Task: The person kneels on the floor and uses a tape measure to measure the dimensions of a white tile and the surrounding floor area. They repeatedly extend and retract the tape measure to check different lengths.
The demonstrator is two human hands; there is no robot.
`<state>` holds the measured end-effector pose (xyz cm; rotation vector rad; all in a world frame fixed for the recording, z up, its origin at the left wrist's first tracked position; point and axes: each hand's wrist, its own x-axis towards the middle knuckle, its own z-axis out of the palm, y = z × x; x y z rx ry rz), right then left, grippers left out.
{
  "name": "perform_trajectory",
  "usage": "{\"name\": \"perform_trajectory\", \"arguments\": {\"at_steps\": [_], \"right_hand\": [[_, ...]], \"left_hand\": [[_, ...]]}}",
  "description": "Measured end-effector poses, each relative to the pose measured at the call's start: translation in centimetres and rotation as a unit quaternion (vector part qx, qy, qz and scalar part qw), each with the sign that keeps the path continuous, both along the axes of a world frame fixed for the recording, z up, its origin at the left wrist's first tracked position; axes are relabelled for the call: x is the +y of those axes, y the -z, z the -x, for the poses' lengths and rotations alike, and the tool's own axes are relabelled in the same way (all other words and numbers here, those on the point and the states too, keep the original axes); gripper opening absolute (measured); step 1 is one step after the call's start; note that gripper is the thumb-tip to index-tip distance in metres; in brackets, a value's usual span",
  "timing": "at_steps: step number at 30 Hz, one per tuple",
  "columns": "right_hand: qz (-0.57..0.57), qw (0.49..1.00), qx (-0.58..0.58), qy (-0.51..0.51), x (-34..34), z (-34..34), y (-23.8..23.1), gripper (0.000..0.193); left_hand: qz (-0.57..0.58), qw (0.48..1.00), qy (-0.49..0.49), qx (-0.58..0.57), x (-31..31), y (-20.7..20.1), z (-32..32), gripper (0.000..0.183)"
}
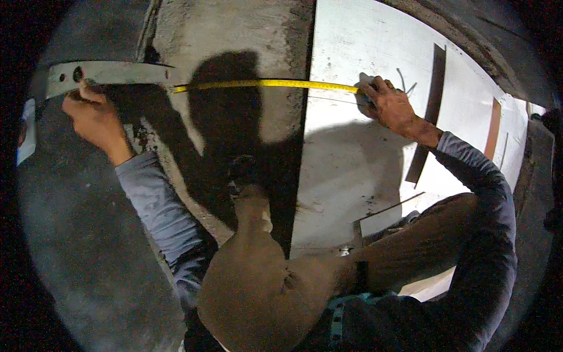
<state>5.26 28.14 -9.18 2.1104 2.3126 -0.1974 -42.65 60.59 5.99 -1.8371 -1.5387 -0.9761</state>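
A yellow tape measure blade (275,84) stretches almost level across the view, from the right end of a pale flat strip with holes (129,73) to my right hand. My right hand (394,108) is closed around the tape measure's case, which the fingers mostly hide, above a white panel. At the far left, my left hand (97,120) has its fingers curled, with thumb and fingertips at the lower edge of the strip near its holes. The blade's free end is close to the strip's right end; whether it hooks on there I cannot tell.
The white panel (346,176) covers the right side, with a dark narrow strip (433,105) and a brown strip (492,129) on it. My bent legs (252,287) take up the lower middle. Dark grey floor (88,234) lies at left; shadows fall across the middle.
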Motion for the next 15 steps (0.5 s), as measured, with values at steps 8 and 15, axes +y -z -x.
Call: {"name": "perform_trajectory", "arguments": {"at_steps": [8, 15], "right_hand": [[-0.031, 0.999, -0.024, -0.015, 2.0, 1.4, -0.2, 0.042], [0.036, 0.999, -0.031, 0.013, 2.0, 1.3, -0.4, 0.046]], "left_hand": [[0.016, 1.0, 0.019, -0.012, -0.5, -0.1, -0.2, 0.032], [0.039, 0.997, 0.035, -0.052, -0.7, -0.3, -0.4, 0.03]]}}
